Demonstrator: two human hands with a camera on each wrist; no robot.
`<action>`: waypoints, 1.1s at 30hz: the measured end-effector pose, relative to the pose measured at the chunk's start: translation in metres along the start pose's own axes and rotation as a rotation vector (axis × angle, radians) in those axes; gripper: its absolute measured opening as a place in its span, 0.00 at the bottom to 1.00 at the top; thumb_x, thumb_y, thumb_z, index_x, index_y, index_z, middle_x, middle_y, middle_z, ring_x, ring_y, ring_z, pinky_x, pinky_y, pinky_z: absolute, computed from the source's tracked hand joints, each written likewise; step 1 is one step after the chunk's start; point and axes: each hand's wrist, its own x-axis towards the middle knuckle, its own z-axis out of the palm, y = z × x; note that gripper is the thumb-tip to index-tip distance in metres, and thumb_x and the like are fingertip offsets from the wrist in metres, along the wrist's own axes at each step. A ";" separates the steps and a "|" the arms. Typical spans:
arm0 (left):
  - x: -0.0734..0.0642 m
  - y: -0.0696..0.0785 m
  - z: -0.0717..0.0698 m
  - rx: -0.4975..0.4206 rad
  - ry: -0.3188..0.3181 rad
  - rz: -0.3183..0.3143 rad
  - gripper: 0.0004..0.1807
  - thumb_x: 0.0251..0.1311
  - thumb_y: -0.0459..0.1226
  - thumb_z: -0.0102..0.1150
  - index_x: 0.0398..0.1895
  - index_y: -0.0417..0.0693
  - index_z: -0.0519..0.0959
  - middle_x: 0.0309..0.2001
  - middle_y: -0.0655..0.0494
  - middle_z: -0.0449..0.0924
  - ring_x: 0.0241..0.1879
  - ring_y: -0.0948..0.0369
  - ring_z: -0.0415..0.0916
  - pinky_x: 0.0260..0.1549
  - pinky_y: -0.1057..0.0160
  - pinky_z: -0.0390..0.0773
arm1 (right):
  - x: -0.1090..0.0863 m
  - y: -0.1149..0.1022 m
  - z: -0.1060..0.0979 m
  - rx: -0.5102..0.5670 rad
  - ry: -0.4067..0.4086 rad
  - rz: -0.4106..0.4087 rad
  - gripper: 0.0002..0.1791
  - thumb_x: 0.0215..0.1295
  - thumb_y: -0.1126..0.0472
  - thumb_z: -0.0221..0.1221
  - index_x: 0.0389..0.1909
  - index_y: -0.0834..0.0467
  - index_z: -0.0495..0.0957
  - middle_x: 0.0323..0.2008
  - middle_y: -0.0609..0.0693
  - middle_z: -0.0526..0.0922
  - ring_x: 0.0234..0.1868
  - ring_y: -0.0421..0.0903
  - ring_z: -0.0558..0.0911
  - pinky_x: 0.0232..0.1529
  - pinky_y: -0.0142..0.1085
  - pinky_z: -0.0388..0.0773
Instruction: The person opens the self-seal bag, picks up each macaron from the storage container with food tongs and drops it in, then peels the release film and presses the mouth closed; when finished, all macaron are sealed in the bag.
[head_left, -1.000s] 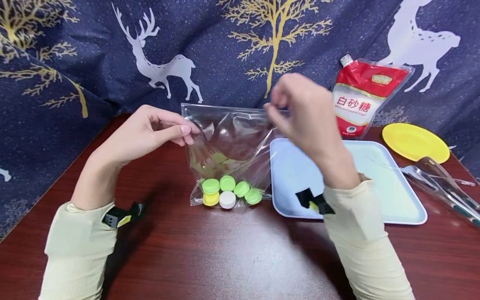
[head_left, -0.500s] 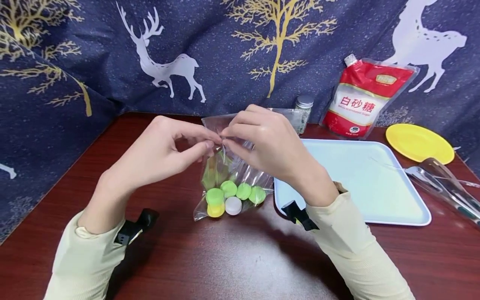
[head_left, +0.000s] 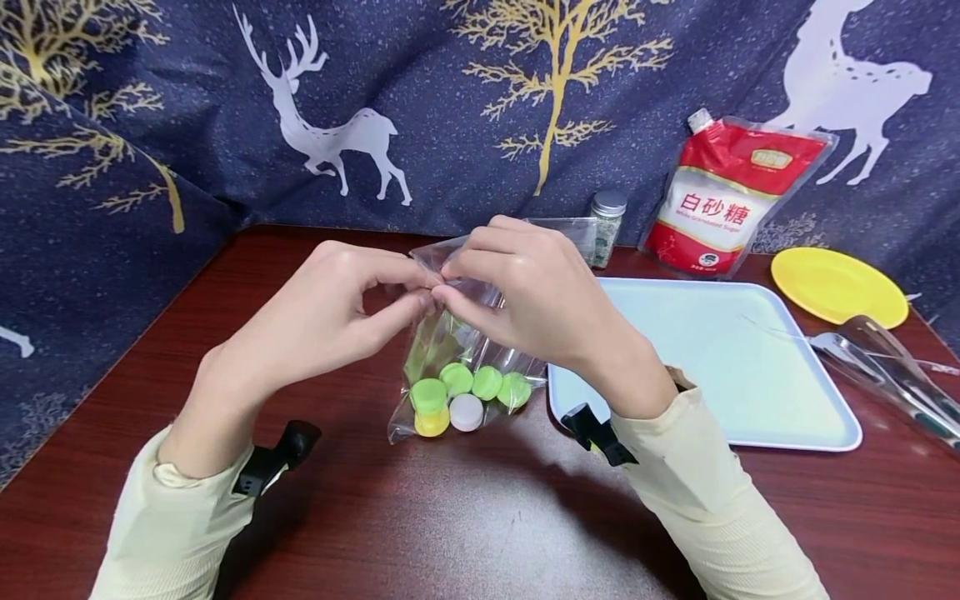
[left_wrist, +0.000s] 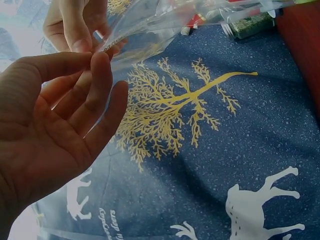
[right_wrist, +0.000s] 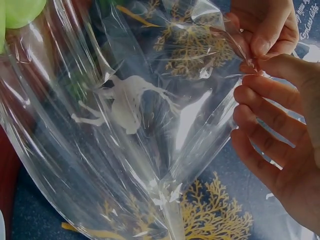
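A clear plastic bag [head_left: 420, 358] stands on the table between my hands. At its bottom lie several green macarons [head_left: 456, 379], a yellow macaron [head_left: 432, 422] under one green one, and a white macaron [head_left: 467, 412]. My left hand [head_left: 352, 304] pinches the bag's gathered top edge between thumb and index finger. Right beside those fingertips, my right hand [head_left: 525, 283] pinches the same bunched plastic, its other fingers loosely bent in the right wrist view. The bag's film [right_wrist: 140, 115] fans out in creases from the pinch. Part of the bag is hidden behind my right hand.
A pale blue tray [head_left: 697, 358] lies to the right of the bag. Behind it stand a glass jar [head_left: 607, 229] with a metal lid and a red-and-white sugar pouch [head_left: 708, 200]. A yellow plate [head_left: 838, 286] and metal tongs [head_left: 885, 379] are at far right.
My hands were apart at the bag's two upper sides; the right hand has moved left to meet the left one, and the bag's mouth is now bunched. Over the last half second they barely shifted.
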 end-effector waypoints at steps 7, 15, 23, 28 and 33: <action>0.002 -0.024 0.001 -0.102 0.065 -0.231 0.07 0.60 0.32 0.56 0.33 0.47 0.84 0.24 0.62 0.80 0.21 0.67 0.73 0.20 0.70 0.69 | -0.006 0.017 -0.012 -0.038 -0.044 0.221 0.17 0.55 0.57 0.65 0.41 0.65 0.80 0.42 0.56 0.80 0.46 0.54 0.71 0.50 0.43 0.65; -0.007 -0.091 0.018 -0.521 0.081 -0.611 0.17 0.68 0.36 0.47 0.47 0.26 0.73 0.32 0.45 0.79 0.28 0.62 0.80 0.29 0.62 0.80 | -0.049 0.055 -0.015 0.200 -0.487 0.896 0.53 0.55 0.49 0.65 0.68 0.72 0.44 0.64 0.69 0.59 0.64 0.60 0.62 0.61 0.48 0.59; -0.053 -0.101 0.034 -0.625 -0.573 -0.702 0.33 0.65 0.49 0.51 0.63 0.33 0.60 0.47 0.42 0.76 0.45 0.51 0.76 0.37 0.52 0.78 | -0.082 0.052 0.010 0.457 -0.843 0.685 0.11 0.55 0.56 0.65 0.33 0.61 0.82 0.30 0.49 0.84 0.32 0.44 0.82 0.37 0.39 0.75; -0.069 -0.088 0.054 -0.578 -0.715 -0.587 0.21 0.52 0.41 0.66 0.44 0.37 0.74 0.30 0.51 0.80 0.27 0.57 0.76 0.26 0.58 0.76 | -0.089 0.045 0.016 0.525 -0.882 0.736 0.05 0.54 0.62 0.65 0.29 0.59 0.82 0.27 0.48 0.84 0.17 0.44 0.79 0.25 0.34 0.75; -0.068 -0.084 0.060 -0.529 -0.659 -0.582 0.04 0.50 0.30 0.63 0.30 0.41 0.79 0.22 0.54 0.79 0.22 0.59 0.75 0.23 0.61 0.77 | -0.097 0.045 0.023 0.458 -0.826 0.684 0.08 0.58 0.70 0.57 0.24 0.59 0.82 0.21 0.45 0.81 0.15 0.37 0.74 0.22 0.31 0.71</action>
